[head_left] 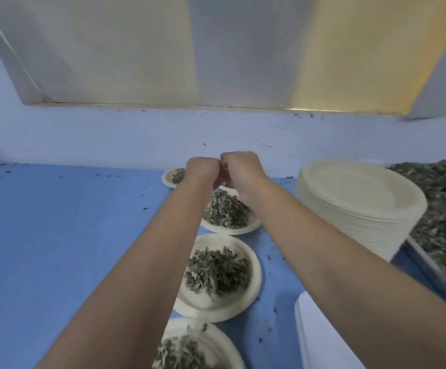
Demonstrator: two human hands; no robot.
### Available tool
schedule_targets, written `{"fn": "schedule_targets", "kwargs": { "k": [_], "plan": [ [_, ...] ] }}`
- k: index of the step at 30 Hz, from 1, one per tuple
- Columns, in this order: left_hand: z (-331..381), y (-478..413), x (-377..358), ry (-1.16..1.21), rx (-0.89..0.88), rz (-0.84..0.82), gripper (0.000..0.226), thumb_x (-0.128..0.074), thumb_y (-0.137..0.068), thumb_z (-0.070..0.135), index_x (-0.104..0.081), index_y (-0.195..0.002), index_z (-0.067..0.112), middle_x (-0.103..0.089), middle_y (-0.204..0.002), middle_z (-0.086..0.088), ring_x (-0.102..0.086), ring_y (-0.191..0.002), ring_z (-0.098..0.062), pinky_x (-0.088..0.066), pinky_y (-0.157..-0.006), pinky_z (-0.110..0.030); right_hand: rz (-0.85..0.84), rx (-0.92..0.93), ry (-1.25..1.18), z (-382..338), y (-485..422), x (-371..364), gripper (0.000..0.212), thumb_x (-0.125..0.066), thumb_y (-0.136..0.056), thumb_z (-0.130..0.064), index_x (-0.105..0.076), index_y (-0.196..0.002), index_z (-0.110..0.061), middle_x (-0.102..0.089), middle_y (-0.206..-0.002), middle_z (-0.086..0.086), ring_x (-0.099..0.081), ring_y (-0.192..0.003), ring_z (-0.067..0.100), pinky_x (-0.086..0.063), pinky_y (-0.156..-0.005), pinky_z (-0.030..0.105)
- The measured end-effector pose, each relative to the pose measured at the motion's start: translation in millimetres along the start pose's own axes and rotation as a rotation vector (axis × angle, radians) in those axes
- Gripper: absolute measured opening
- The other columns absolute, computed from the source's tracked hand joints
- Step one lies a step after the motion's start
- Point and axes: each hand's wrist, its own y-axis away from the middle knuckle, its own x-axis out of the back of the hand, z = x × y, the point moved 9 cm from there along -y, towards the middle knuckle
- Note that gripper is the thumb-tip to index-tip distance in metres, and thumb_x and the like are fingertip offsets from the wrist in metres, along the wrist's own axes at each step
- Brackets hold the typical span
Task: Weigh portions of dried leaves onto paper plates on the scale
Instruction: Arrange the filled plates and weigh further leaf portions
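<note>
Left of the stack of paper plates [360, 201], a row of filled plates [216, 307] holding dried leaves [217, 272] runs along the blue surface [70, 235]. The left grip [201, 169] and right grip [240, 169] hang knuckle to knuckle above the row's far end. Their fingers curl down out of sight, so it cannot be told whether they are clenched or grasping. A loose leaf heap [445, 209] lies right of the stack.

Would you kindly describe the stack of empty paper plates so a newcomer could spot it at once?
On the blue table, look right, next to the tray of dried leaves. The stack of empty plates stands there: tall and bare, while the single plates to its left hold leaves.
</note>
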Motion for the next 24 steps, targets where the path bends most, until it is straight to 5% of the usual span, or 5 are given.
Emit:
{"fn": "schedule_targets", "kwargs": {
  "k": [5,8,13,19,24],
  "plan": [
    [32,74,-25,-0.03,-0.267,-0.024,0.019,-0.047,-0.083,-0.002,-0.056,-0.07,0.009,-0.063,-0.07,-0.009,-0.056,-0.063,-0.021,-0.043,-0.062,-0.027,0.059,0.34,0.103,-45,74,64,0.023,-0.048,-0.086,0.0,-0.064,-0.099,0.01,-0.066,-0.093,0.024,-0.063,-0.088,0.036,-0.052,-0.089,0.051],
    [25,107,-48,-0.009,-0.263,-0.076,0.012,-0.053,-0.083,0.003,-0.061,-0.074,0.007,-0.064,-0.081,-0.013,-0.056,-0.071,-0.023,-0.042,-0.067,-0.032,0.185,0.581,0.529,-60,113,107,0.025,-0.051,-0.093,-0.011,-0.067,-0.112,-0.007,-0.069,-0.109,0.009,-0.062,-0.103,0.023,-0.048,-0.092,0.035],
    [3,131,-73,0.133,-0.154,-0.101,0.019,-0.054,-0.087,0.002,-0.059,-0.07,0.009,-0.06,-0.072,-0.003,-0.054,-0.057,-0.013,-0.044,-0.06,-0.025,0.215,0.532,1.178,-36,131,150,0.028,-0.043,-0.097,-0.018,-0.067,-0.104,-0.005,-0.068,-0.103,0.011,-0.06,-0.098,0.03,-0.049,-0.08,0.038],
    [-24,141,-75,0.317,-0.046,-0.045,0.021,-0.049,-0.088,0.0,-0.062,-0.076,0.01,-0.064,-0.076,0.0,-0.061,-0.064,-0.011,-0.045,-0.054,-0.019,0.09,0.64,1.342,-25,140,152,0.023,-0.04,-0.099,-0.008,-0.061,-0.107,-0.004,-0.065,-0.1,0.013,-0.059,-0.095,0.032,-0.048,-0.081,0.041],
    [-32,148,-71,0.332,-0.028,-0.045,0.017,-0.051,-0.087,-0.001,-0.062,-0.079,0.008,-0.063,-0.077,0.0,-0.062,-0.067,-0.011,-0.042,-0.053,-0.018,0.105,0.656,1.399,-25,138,149,0.019,-0.043,-0.093,0.001,-0.043,-0.079,-0.011,-0.037,-0.066,0.001,-0.041,-0.073,0.025,-0.029,-0.063,0.032]
  ]
}}
